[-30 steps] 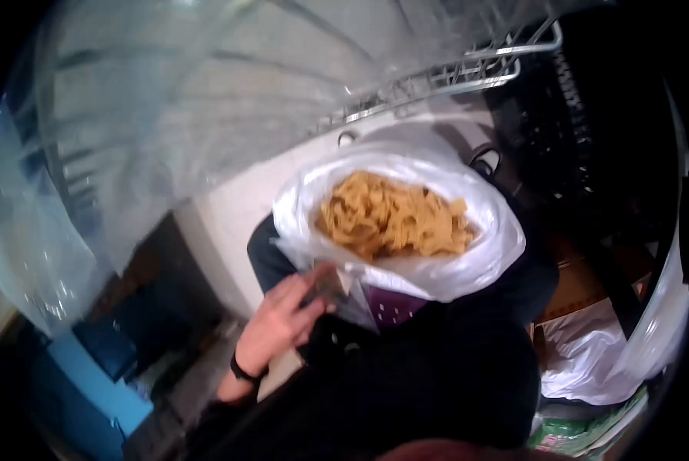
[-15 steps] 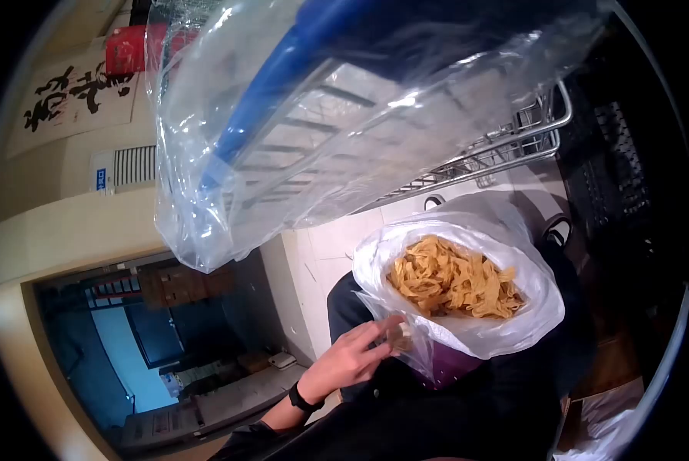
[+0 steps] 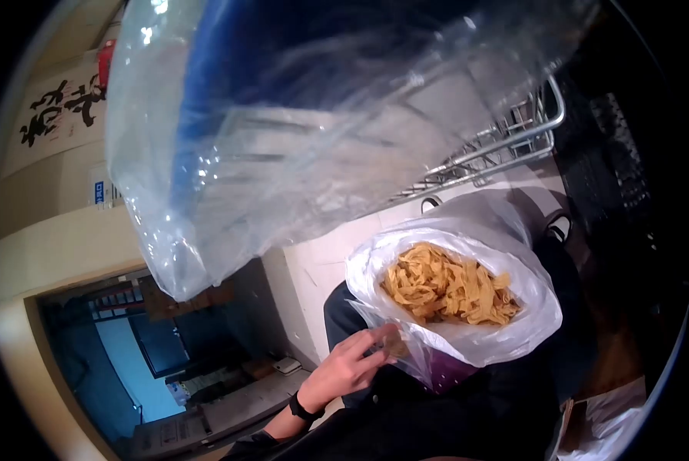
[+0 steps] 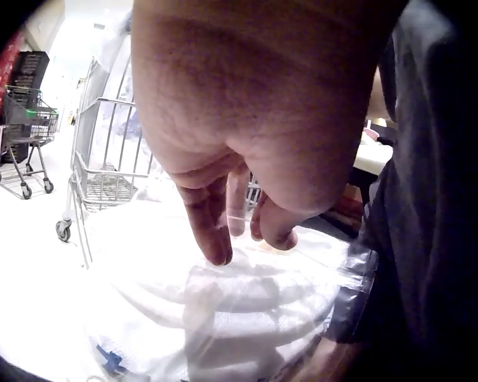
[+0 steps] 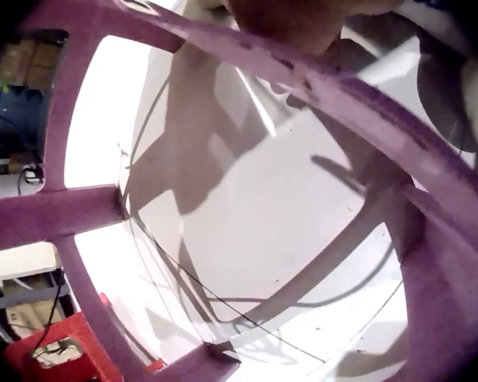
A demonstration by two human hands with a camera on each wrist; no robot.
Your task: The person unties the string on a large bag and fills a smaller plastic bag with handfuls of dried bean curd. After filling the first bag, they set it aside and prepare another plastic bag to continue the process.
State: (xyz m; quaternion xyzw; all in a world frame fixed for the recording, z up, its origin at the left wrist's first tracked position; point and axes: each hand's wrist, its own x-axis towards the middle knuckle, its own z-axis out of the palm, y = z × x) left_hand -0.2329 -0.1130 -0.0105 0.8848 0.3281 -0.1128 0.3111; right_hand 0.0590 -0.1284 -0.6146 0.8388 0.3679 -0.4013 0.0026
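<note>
Near the clear plastic (image 3: 414, 355) at the bag's lower left edge, my left hand (image 3: 343, 373) has bent fingers, seeming to hold its edge loosely. A white bag (image 3: 529, 330) sits open between my legs, holding a heap of yellowish-brown strips (image 3: 452, 288). The left wrist view shows my left hand (image 4: 247, 135) pointing down above white plastic (image 4: 255, 318), thumb and fingers curled. Below the bag shows a purple surface (image 3: 448, 373). My right hand is outside the head view; part of it (image 5: 291, 20) shows behind purple bars (image 5: 52, 215) in its own wrist view, fingers hidden.
A wire cart (image 3: 506, 150) draped in clear plastic (image 3: 168, 253) spans the top. Dark crates (image 3: 621, 154) stand at the right, a doorway at lower left. Another cart (image 4: 24, 131) stands at far left. A red object (image 5: 64, 350) lies beyond the purple bars.
The head view has swung, bringing the wall and doorway into sight and shifting the bag rightward. My left hand stays beside the bag's edge. The draped plastic appears in a different position.
</note>
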